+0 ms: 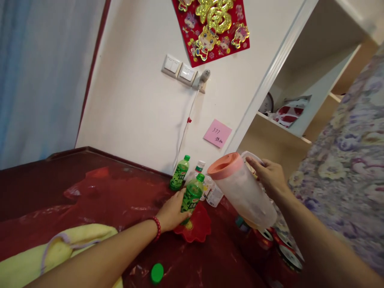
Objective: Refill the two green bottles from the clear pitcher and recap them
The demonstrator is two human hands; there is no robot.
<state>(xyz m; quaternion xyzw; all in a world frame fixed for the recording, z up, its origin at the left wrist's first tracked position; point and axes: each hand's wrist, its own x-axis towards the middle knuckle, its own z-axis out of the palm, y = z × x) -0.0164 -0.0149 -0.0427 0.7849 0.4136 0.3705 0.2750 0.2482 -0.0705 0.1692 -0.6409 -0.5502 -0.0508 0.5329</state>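
My left hand (172, 210), with a red bead bracelet at the wrist, is wrapped round a green drink bottle (192, 196) with a green cap. This bottle stands upright over a red scalloped dish (199, 228); whether it touches the dish I cannot tell. My right hand (268, 176) grips the handle of a frosted plastic pitcher (249, 196) with an orange-pink lid. The pitcher is tilted to the left, raised above the table. Behind the held bottle stands a second green bottle (179, 174), and a clear bottle (198, 168) is partly hidden.
A loose green cap (157, 273) lies at the front of the red-covered table (120, 192). At left is a yellow towel (81, 240). Several red cans (288, 256) stand below the pitcher. A cord (183, 136) runs down the wall from a plug. Shelves (285, 152) are at right.
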